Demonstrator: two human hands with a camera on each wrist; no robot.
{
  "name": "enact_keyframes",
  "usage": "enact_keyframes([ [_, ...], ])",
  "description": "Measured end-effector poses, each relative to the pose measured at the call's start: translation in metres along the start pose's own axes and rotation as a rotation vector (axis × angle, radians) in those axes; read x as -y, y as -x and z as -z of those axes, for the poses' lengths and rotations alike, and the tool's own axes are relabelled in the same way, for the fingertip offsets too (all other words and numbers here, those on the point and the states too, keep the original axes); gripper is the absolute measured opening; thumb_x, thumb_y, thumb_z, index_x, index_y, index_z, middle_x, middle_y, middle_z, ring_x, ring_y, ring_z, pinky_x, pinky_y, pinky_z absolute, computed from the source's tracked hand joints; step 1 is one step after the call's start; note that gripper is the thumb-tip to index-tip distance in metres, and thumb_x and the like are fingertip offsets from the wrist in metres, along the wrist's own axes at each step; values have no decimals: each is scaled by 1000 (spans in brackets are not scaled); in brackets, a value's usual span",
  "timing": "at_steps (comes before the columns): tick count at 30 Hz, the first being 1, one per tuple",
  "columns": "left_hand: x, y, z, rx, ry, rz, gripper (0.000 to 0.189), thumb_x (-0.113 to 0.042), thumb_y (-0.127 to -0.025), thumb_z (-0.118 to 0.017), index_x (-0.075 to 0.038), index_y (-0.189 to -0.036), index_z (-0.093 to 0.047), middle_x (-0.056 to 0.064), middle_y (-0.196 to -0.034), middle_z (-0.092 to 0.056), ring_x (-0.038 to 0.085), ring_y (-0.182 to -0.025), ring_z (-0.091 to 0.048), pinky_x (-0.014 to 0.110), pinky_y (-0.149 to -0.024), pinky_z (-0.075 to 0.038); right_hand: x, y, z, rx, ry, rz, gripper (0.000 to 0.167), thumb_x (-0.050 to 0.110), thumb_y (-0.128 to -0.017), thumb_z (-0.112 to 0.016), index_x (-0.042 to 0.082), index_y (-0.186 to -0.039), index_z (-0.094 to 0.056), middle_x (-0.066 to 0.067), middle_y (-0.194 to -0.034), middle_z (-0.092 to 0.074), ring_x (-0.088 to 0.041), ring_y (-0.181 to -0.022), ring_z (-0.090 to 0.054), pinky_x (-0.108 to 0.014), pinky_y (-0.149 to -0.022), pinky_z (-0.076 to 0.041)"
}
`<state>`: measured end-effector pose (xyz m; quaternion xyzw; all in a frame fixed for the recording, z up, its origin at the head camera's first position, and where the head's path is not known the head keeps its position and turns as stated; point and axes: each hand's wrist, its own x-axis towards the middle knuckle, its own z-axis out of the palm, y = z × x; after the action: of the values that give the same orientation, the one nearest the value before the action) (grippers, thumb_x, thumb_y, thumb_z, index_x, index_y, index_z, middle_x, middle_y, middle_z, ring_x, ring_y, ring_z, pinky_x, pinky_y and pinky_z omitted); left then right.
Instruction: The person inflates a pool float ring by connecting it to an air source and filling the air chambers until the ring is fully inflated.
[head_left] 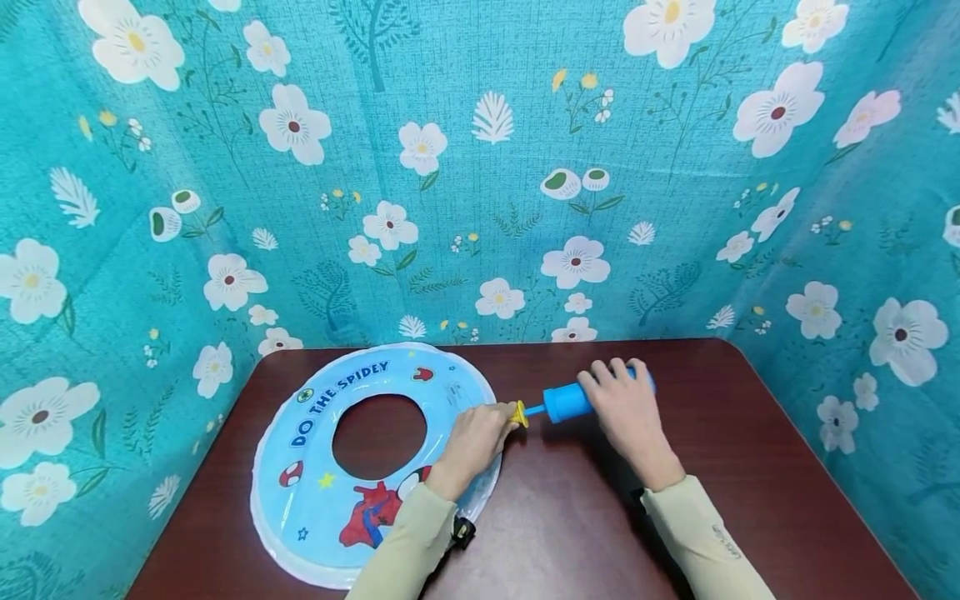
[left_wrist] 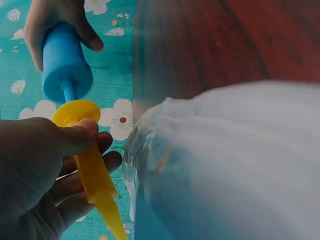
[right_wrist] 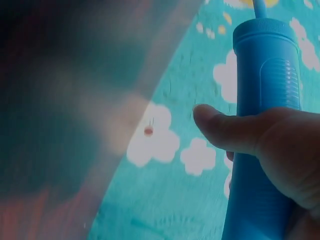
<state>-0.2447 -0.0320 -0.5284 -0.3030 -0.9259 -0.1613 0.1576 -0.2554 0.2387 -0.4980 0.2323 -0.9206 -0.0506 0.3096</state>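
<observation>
A blue hand air pump with a yellow nozzle end spans both hands above the table. My left hand pinches the yellow part between thumb and fingers, its tapered tip pointing down in the left wrist view. My right hand grips the blue barrel, the thumb sticking out to one side. Between barrel and yellow flange a thin blue rod shows. Beneath the left forearm lies a light blue swim ring with cartoon prints, partly covered by that arm.
The swim ring takes up the left part of the dark red-brown table. A teal floral curtain hangs behind the table and along both sides. A black wrist strap shows by the left sleeve.
</observation>
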Motion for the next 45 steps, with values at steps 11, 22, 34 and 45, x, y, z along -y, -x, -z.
enact_keyframes([
  [11, -2, -1, 3, -4, 27, -9, 15, -24, -107, -68, -14, -114, -76, -1, -97, -79, 16, -80, -73, 31, -66, -56, 18, -2, -2, 49, -49, 31, 46, 3, -75, -90, 13, -117, -73, -11, -108, -72, -35, -99, -65, -58, -92, -50],
  [22, 1, -2, -1, 24, 17, 12, 20, -24, -107, -67, -13, -121, -76, 2, -103, -80, 19, -83, -75, 31, -70, -60, -55, 15, 11, -30, -86, -140, 54, -5, -59, -93, 6, -107, -72, -17, -102, -72, -41, -101, -60, -62, -96, -44],
  [34, 1, 0, -1, 10, -19, 25, 27, -25, -105, -71, -11, -127, -76, 3, -108, -81, 21, -87, -77, 35, -72, -62, -49, 9, 13, -3, -35, -180, 56, 3, -59, -97, 4, -109, -71, -21, -106, -70, -44, -101, -60, -66, -98, -44],
  [45, -2, -2, -1, -12, -2, 14, 18, -24, -103, -73, -12, -116, -78, 0, -96, -79, 17, -78, -73, 30, -65, -58, 13, -2, -4, 17, 23, -23, 31, 2, -80, -86, 4, -103, -65, -17, -98, -65, -39, -93, -61, -60, -91, -48],
])
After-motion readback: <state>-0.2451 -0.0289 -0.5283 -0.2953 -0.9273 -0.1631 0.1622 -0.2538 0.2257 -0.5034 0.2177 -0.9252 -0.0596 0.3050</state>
